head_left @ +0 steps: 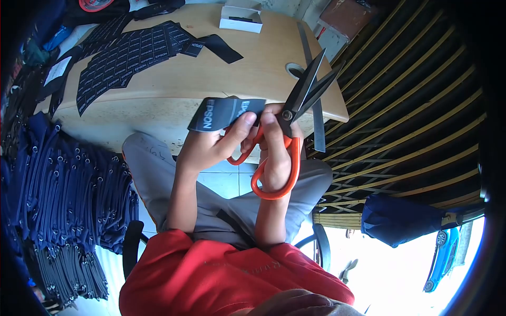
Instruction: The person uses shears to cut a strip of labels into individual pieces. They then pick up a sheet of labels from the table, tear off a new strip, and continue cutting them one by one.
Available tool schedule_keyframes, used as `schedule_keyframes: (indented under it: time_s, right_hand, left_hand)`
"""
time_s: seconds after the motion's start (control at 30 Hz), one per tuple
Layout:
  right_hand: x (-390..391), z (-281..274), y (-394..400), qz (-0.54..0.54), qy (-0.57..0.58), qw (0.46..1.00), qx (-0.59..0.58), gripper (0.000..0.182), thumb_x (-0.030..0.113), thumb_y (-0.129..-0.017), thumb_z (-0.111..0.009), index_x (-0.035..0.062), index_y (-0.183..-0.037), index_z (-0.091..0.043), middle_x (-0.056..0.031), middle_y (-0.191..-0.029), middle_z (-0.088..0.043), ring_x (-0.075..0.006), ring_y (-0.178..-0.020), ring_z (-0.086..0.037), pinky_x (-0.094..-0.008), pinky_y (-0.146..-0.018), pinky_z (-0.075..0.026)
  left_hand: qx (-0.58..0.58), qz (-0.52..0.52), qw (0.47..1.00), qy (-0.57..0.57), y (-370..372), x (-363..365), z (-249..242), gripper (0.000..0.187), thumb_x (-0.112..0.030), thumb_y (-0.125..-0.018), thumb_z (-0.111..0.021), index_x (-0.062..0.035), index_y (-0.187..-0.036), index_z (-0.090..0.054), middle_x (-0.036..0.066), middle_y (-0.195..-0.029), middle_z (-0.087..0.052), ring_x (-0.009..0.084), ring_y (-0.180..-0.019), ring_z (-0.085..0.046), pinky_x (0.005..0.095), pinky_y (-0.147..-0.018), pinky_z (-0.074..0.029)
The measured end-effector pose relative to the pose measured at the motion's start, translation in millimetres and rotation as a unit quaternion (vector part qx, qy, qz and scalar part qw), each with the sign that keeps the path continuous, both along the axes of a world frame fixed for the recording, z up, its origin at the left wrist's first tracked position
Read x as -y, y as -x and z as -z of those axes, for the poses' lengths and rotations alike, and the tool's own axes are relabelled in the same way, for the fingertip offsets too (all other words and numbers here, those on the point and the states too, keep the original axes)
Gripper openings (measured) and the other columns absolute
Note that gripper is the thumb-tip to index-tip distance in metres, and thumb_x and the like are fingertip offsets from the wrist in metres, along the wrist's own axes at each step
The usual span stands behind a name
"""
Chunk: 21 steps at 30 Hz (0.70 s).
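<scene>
A short black label strip printed "EPSON" in white is pinched in my left hand, its thumb lying flat along the lower edge. My right hand grips a pair of scissors by the orange handles. Their dark blades stand apart and point up and to the right, away from the strip. My right thumb and fingertips come right up to the strip's right end. Both hands are held over my lap, in front of the table edge.
On the wooden table lie printed label sheets, a loose black strip, a white box and a metal ruler. Bundled navy straps with metal rings hang at left. A folding metal gate stands at right.
</scene>
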State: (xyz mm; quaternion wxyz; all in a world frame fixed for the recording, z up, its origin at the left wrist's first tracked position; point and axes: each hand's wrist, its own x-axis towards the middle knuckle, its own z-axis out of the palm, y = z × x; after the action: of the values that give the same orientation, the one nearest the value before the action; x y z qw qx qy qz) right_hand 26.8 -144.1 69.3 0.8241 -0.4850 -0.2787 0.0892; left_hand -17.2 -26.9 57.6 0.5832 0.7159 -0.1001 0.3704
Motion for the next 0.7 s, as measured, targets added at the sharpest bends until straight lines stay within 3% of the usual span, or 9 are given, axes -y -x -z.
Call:
schedule_keyframes:
  time_s: [0.07,0.13,0.23,0.33,0.5,0.7]
  right_hand:
    - [2,0,-3,-0.041,0.023,0.999,0.017,0.027,0.026,-0.097,-0.049,-0.0009,-0.094,-0.051,-0.0040,-0.063,-0.051,-0.0098,-0.052,-0.052,-0.0225,-0.047,-0.041]
    - [3,2,-2,-0.068,0.062,0.994,0.060,0.047,0.048,-0.096,-0.044,0.0012,-0.092,-0.050,-0.0026,-0.063,-0.047,-0.0097,-0.052,-0.047,-0.0230,-0.048,-0.037]
    - [-1,10,-1,-0.098,0.135,0.973,0.158,0.061,0.062,-0.092,-0.042,0.0015,-0.094,-0.047,-0.0045,-0.067,-0.043,-0.0148,-0.061,-0.043,-0.0289,-0.055,-0.036]
    - [-8,11,2,-0.149,0.170,0.951,0.213,0.063,0.064,-0.090,-0.042,0.0009,-0.097,-0.047,-0.0075,-0.071,-0.045,-0.0178,-0.062,-0.044,-0.0316,-0.057,-0.037]
    - [-16,10,11,-0.167,0.188,0.945,0.208,0.066,0.062,-0.091,-0.043,-0.0020,-0.105,-0.048,-0.0126,-0.078,-0.051,-0.0219,-0.063,-0.048,-0.0345,-0.060,-0.041]
    - [-16,8,13,-0.155,0.208,0.946,0.192,0.062,0.058,-0.093,-0.042,-0.0024,-0.106,-0.049,-0.0127,-0.076,-0.052,-0.0219,-0.061,-0.050,-0.0342,-0.058,-0.042]
  left_hand:
    - [0.004,-0.043,0.998,-0.042,4,-8,-1,0.014,-0.014,-0.093,-0.058,-0.0015,-0.088,-0.056,-0.001,-0.070,-0.052,0.0069,-0.062,-0.046,0.0247,-0.055,-0.037]
    - [0.054,-0.089,0.994,0.031,8,-10,-2,0.015,-0.015,-0.094,-0.058,-0.0012,-0.087,-0.056,-0.002,-0.071,-0.051,0.0063,-0.062,-0.044,0.0240,-0.055,-0.036]
    - [0.034,-0.113,0.992,0.043,18,-21,-7,0.017,-0.016,-0.094,-0.059,-0.0009,-0.088,-0.057,-0.003,-0.072,-0.053,0.0053,-0.063,-0.045,0.0230,-0.055,-0.037]
    - [0.028,-0.147,0.987,0.061,24,-26,-8,0.017,-0.018,-0.094,-0.060,-0.0006,-0.090,-0.059,-0.002,-0.072,-0.054,0.0048,-0.064,-0.046,0.0219,-0.057,-0.038]
    - [0.003,-0.107,0.992,0.070,27,-32,-8,0.018,-0.018,-0.094,-0.059,-0.0010,-0.088,-0.060,-0.002,-0.070,-0.053,0.0039,-0.062,-0.047,0.0214,-0.055,-0.038]
    - [0.019,-0.113,0.991,0.071,22,-25,-7,0.019,-0.018,-0.094,-0.058,-0.0019,-0.084,-0.059,-0.003,-0.064,-0.052,0.0032,-0.054,-0.047,0.0206,-0.050,-0.038]
